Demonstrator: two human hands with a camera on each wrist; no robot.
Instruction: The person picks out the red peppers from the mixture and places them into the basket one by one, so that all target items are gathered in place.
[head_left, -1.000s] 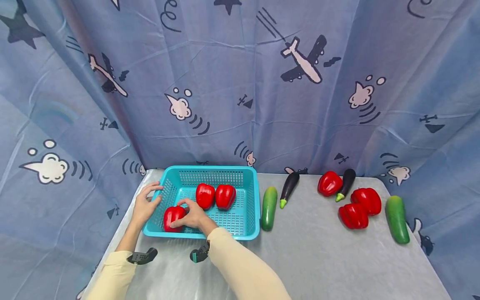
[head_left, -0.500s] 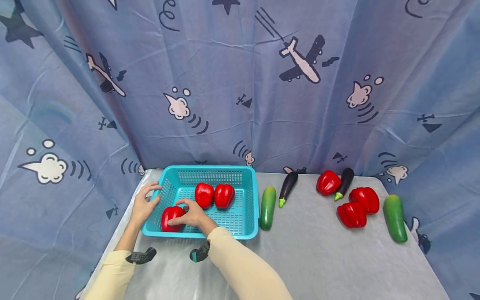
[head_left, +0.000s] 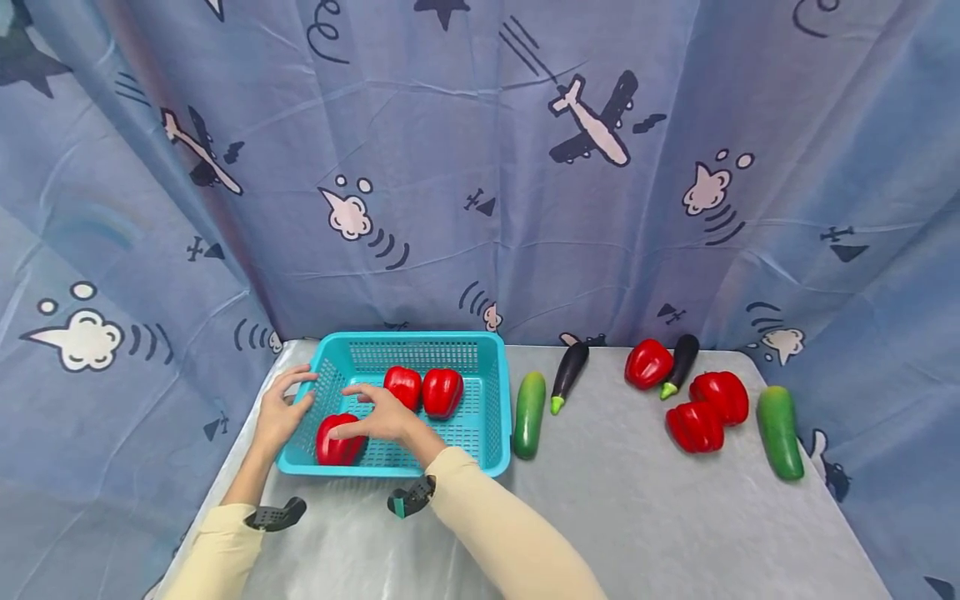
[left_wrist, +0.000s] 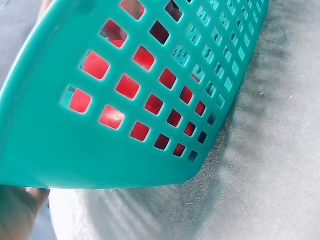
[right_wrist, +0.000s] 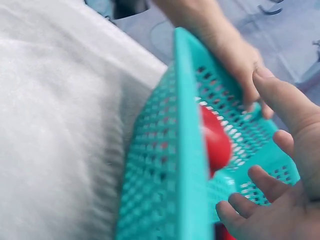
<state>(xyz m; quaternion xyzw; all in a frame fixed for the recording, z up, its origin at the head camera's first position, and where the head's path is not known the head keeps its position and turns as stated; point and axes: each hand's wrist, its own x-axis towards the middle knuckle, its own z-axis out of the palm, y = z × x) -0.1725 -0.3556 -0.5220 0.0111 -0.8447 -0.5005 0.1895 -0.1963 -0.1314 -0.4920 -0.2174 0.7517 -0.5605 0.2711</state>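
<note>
A turquoise plastic basket [head_left: 411, 336] stands at the left of the table. My left hand [head_left: 277, 414] holds its left rim, with fingertips hooked over the edge in the right wrist view. My right hand [head_left: 388, 416] hovers over the basket's left half, thumb and fingers spread, nothing between them. Below it a red bell pepper [head_left: 339, 451] lies in the front left corner, partly hidden by the thumb. Two more red bell peppers, one to the left [head_left: 402, 383] and one to the right [head_left: 442, 393], sit side by side toward the basket's back.
Right of the basket lie a cucumber [head_left: 529, 415] and an eggplant [head_left: 570, 375]. Farther right are three red bell peppers [head_left: 648, 364], a second eggplant [head_left: 681, 367] and another cucumber [head_left: 780, 433]. A patterned blue curtain [head_left: 420, 150] hangs behind the grey table [head_left: 600, 500].
My right hand has let go of the front left bell pepper; its fingers have spread and lifted off it. The left hand stays at the rim. The head view has shifted slightly.
</note>
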